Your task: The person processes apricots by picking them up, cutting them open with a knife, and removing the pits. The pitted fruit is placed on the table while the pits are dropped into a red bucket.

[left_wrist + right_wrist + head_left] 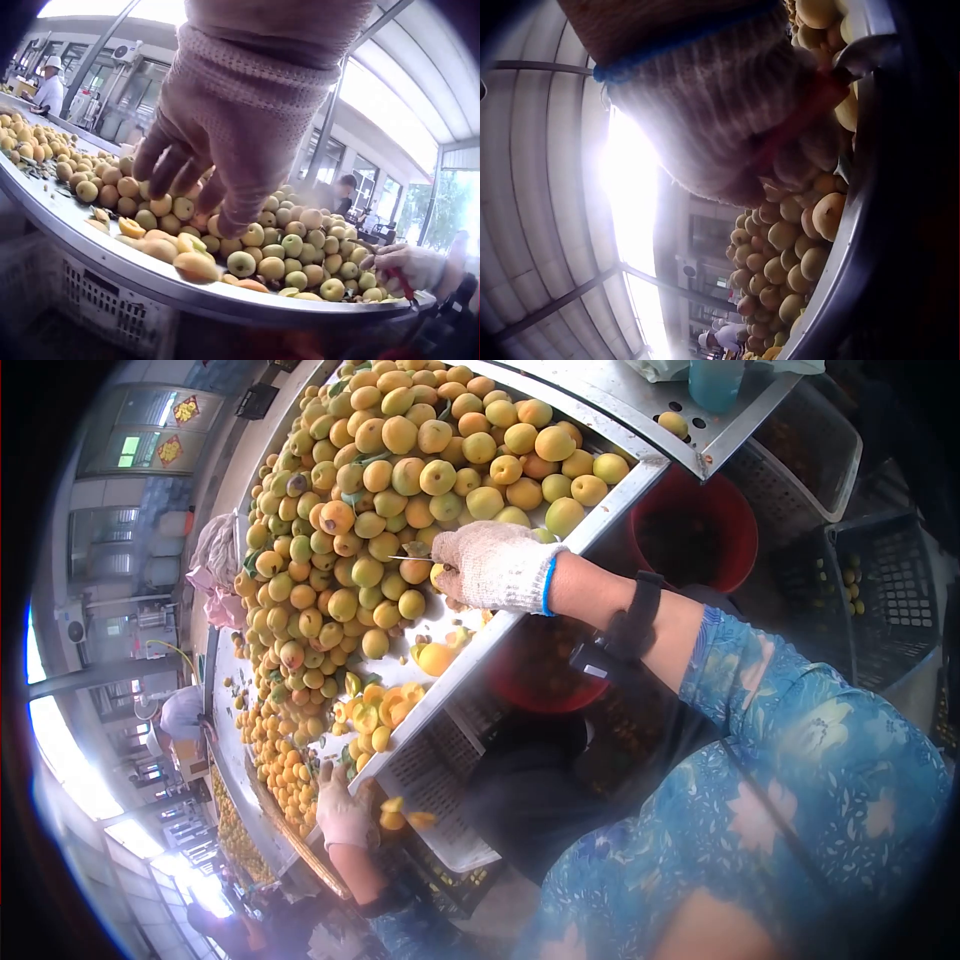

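Observation:
My left hand (343, 810), in a knitted glove, is by the table's front edge with its fingers parted and nothing gripped. Two blurred apricot pieces (393, 818) are in the air beside it, beyond the edge. In the left wrist view, the fingers of that hand (232, 127) hang loose above cut apricot halves (196, 266). My right hand (497, 567), gloved with a blue cuff, grips a red-handled knife (799, 124) over the near side of the heap of whole apricots (370, 490). The knife's thin blade shows in the head view, pointing left.
The metal table (462, 672) has a raised rim. Below it are a white crate (440, 785), a red bucket (735, 540) and a dark basket (900, 595). More cut halves (385, 705) lie near the rim. A person in white (51, 88) stands at the far end.

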`<state>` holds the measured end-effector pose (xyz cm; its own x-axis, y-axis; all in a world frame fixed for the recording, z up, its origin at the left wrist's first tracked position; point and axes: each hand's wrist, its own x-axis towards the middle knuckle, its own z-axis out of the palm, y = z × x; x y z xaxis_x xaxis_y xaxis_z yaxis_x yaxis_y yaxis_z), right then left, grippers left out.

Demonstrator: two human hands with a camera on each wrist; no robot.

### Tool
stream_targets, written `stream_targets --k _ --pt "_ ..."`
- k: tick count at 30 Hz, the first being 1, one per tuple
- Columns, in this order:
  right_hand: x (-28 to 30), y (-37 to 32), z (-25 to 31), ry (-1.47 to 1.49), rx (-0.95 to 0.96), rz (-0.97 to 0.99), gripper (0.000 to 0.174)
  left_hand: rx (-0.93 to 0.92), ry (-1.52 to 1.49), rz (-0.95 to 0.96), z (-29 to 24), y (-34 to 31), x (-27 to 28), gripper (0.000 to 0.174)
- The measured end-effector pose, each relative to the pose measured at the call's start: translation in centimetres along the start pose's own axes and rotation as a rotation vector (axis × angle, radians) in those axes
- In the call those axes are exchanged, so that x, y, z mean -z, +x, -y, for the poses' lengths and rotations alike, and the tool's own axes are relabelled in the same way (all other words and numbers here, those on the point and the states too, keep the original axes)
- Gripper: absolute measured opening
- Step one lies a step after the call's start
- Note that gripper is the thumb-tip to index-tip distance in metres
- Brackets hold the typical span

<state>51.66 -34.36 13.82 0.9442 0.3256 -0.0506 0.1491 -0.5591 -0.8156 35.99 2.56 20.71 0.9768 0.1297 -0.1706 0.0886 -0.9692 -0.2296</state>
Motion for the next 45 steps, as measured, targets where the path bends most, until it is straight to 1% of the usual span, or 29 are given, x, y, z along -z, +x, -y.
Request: stream_targets --k 1,3,4,6,10,12,13,14,16,18,19,20,22,24,26,27,28,30,31,32,34,35,36,38,40,41,42,44,45 --pt "0.1 0.0 0.0 0.023 0.009 0.019 0.029 -0.067 -0.071 -0.065 -1.0 0.8 0.0 0.043" --pt "0.1 -0.2 0.2 0.028 0.008 0.005 0.029 -0.22 -0.479 -0.019 -3.0 3.4 -0.6 0.044" --pt "0.1 -0.3 0.3 0.037 0.007 -0.008 0.029 -0.221 -0.481 -0.021 -4.5 4.6 -0.8 0.044" --pt "0.1 -0.2 0.4 0.061 0.011 -0.005 0.029 -0.436 -0.434 -0.056 -7.4 6.5 -1.5 0.046" --pt "0.8 -0.4 0.4 0.067 -0.013 0.013 0.033 -0.448 -0.398 0.01 -8.4 9.6 -4.5 0.045" --pt "0.7 -0.3 0.2 0.081 -0.003 0.007 0.033 -0.426 -0.243 0.059 -8.4 9.7 -5.2 0.045" --pt "1.0 -0.3 0.5 0.09 -0.017 0.018 0.032 -0.485 -0.294 -0.022 -8.2 9.5 -5.7 0.041" --pt "1.1 -0.2 0.6 0.1 -0.028 0.028 0.032 -0.482 -0.295 -0.017 -8.0 9.3 -5.9 0.041" --pt "0.8 -0.1 0.4 0.099 -0.012 0.024 0.032 -0.509 -0.294 -0.088 -8.3 9.0 -5.4 0.04" --pt "0.2 -0.1 0.2 0.003 0.055 -0.042 0.03 -0.551 -0.33 -0.078 -9.3 9.1 -4.9 0.038" --pt "0.0 -0.2 0.3 0.004 0.056 -0.041 0.03 -0.592 -0.362 -0.069 -9.7 9.3 -4.7 0.037" --pt "-0.1 -0.3 0.4 0.003 0.061 -0.034 0.029 -0.592 -0.361 -0.069 -9.7 9.8 -5.0 0.037" --pt "-0.4 -0.1 0.1 -0.001 0.066 -0.034 0.028 -0.545 -0.392 0.063 -9.6 10.9 -5.7 0.035" --pt "-0.7 0.0 -0.2 -0.003 0.115 -0.061 0.029 -0.552 -0.405 0.065 -9.7 11.2 -5.6 0.032" --pt "-0.6 -0.1 -0.2 -0.009 0.109 -0.061 0.029 -0.529 -0.539 0.073 -9.5 11.3 -5.7 0.029" --pt "-0.4 -0.2 -0.2 -0.018 0.108 -0.054 0.028 -0.442 -0.574 0.088 -9.6 11.2 -5.7 0.027" --pt "-0.4 -0.2 -0.2 -0.019 0.106 -0.053 0.028 -0.442 -0.577 0.089 -9.6 11.3 -5.8 0.027" --pt "-0.7 -0.1 -0.1 0.007 0.12 -0.053 0.028 -0.332 -0.719 0.127 -9.2 11.4 -6.3 0.026" --pt "-0.9 -0.1 0.0 0.008 0.127 -0.045 0.028 -0.32 -0.733 0.047 -10.0 11.0 -6.0 0.025" --pt "-1.1 0.0 0.0 0.004 0.122 -0.037 0.028 -0.312 -0.734 0.044 -9.6 11.0 -6.6 0.025" --pt "-1.1 0.0 0.1 -0.003 0.116 -0.031 0.029 -0.324 -0.784 -0.108 -9.2 11.5 -8.0 0.022" --pt "-0.9 0.0 0.3 -0.029 0.128 -0.023 0.029 -0.234 -0.933 -0.094 -8.9 11.5 -8.2 0.019" --pt "-0.9 -0.1 0.3 -0.054 0.139 -0.014 0.029 -0.31 -0.895 -0.201 -8.0 11.4 -8.1 0.016" --pt "-1.2 -0.1 -0.1 -0.034 0.137 -0.021 0.03 -0.34 -0.699 -0.41 -7.6 9.4 -4.4 0.016" --pt "-1.2 0.0 -0.1 -0.007 0.148 -0.028 0.03 -0.375 -0.536 -0.38 -4.8 7.6 -2.0 0.017" --pt "-1.1 -0.1 0.0 -0.01 0.122 -0.023 0.031 -0.364 -0.431 -0.322 -2.8 6.7 -1.7 0.021" --pt "-1.0 -0.1 0.1 -0.013 0.096 -0.018 0.031 -0.129 -0.286 -0.049 -0.5 5.5 -1.2 0.024" --pt "-1.1 0.1 0.5 -0.025 0.089 -0.011 0.032 0.126 0.039 0.302 -0.1 3.7 0.9 0.033" --pt "-1.0 0.1 0.8 -0.022 0.059 -0.001 0.032 0.182 0.114 0.312 0.4 3.0 0.8 0.04"
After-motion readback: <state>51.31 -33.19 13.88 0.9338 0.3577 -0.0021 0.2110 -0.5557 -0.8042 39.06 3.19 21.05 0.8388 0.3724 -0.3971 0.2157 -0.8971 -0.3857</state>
